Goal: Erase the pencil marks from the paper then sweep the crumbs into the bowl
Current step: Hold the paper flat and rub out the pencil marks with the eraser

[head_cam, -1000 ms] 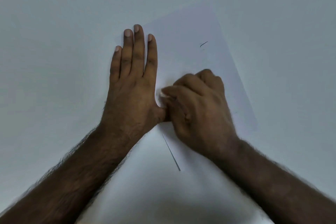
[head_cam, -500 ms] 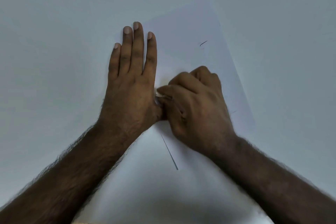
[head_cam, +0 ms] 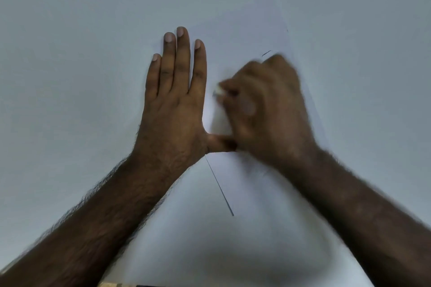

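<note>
— Fingers first: how did your left hand (head_cam: 173, 102) lie?

— Flat, palm down, the four fingers straight and pressed side by side, pointing away from me, the thumb stuck out sideways toward my other hand. It lay on the left edge of the paper (head_cam: 245, 37), with my forearm running down to the lower left corner.

— And the right hand (head_cam: 265, 109)?

— Curled into a loose fist, just beside the left, blurred. Its fingertips pinched a small pale eraser (head_cam: 218, 91), which poked out on the side facing my left hand. Whether the eraser touched the sheet, I could not tell.

— Where were the pencil marks?

— A long thin line (head_cam: 219, 186) ran slantwise on the paper from below my left thumb toward me. A short dash (head_cam: 266, 53) sat just beyond my right knuckles.

— The surface?

— A plain pale grey table (head_cam: 70, 30) under the white sheet. A sliver of something wooden (head_cam: 109, 284) showed at the bottom edge.
</note>
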Motion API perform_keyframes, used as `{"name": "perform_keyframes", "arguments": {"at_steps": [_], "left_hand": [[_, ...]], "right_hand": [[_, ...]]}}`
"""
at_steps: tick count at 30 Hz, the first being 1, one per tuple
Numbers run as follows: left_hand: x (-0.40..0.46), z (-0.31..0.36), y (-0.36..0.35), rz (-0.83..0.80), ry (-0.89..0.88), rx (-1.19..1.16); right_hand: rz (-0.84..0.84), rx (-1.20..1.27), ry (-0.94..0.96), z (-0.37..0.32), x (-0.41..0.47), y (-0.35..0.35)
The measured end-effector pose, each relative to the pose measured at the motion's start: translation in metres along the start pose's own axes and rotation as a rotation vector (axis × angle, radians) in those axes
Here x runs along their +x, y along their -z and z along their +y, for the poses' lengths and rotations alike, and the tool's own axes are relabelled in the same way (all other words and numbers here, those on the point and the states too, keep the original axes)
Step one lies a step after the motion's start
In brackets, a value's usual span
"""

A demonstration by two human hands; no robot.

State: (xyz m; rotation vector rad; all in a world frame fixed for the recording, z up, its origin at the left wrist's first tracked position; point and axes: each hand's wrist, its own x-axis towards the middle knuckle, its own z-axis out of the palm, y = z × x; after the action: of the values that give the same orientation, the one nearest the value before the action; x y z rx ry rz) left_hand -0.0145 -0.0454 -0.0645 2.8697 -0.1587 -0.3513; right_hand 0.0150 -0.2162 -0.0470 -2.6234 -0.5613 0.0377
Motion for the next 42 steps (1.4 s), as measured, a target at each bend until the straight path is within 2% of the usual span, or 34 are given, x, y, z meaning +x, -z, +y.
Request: {"name": "perform_keyframes", "arguments": {"at_steps": [3,7,10,14,17,21,23,25,29,31,33,36,39,42], "left_hand": [[-0.002,-0.001,-0.004,0.048,-0.013,0.005],[0.0,0.0,0.0,-0.013,-0.004,0.007],[0.0,-0.001,0.001,-0.035,-0.009,0.017],[-0.001,0.0,0.0,0.01,-0.006,0.006],[0.0,-0.001,-0.002,0.03,-0.007,0.024],[0.0,-0.001,0.002,-0.025,-0.014,-0.001],[0.0,-0.001,0.003,-0.03,-0.016,0.005],[0.0,-0.001,0.003,-0.036,-0.01,0.012],[-0.001,0.0,-0.001,0.017,-0.001,0.005],[-0.001,-0.001,-0.003,0.049,-0.004,0.015],[0.0,0.0,-0.001,0.012,0.0,0.016],[0.0,0.0,0.003,-0.039,-0.01,-0.001],[0.0,0.0,0.004,-0.053,-0.006,-0.022],[-0.001,0.001,0.004,-0.05,0.003,-0.002]], "right_hand": [[-0.095,0.082,0.11,-0.017,-0.026,0.002],[0.041,-0.063,0.009,0.007,0.011,-0.001],[0.148,-0.067,-0.095,0.014,0.029,-0.003],[-0.021,0.047,0.014,-0.012,-0.012,-0.003],[-0.072,0.088,0.089,-0.013,-0.026,0.001],[0.07,-0.073,-0.003,0.019,0.025,0.003],[0.128,-0.09,-0.104,0.03,0.044,0.005],[0.144,-0.071,-0.126,0.025,0.04,0.004],[-0.03,0.043,0.002,-0.012,-0.012,0.0],[-0.057,0.075,0.067,-0.018,-0.028,0.0],[-0.025,0.04,0.081,-0.005,-0.013,0.0],[0.126,-0.08,-0.036,0.024,0.033,-0.001],[0.222,-0.037,-0.168,0.031,0.045,-0.001],[0.104,0.032,-0.093,0.008,0.011,-0.002]]}}
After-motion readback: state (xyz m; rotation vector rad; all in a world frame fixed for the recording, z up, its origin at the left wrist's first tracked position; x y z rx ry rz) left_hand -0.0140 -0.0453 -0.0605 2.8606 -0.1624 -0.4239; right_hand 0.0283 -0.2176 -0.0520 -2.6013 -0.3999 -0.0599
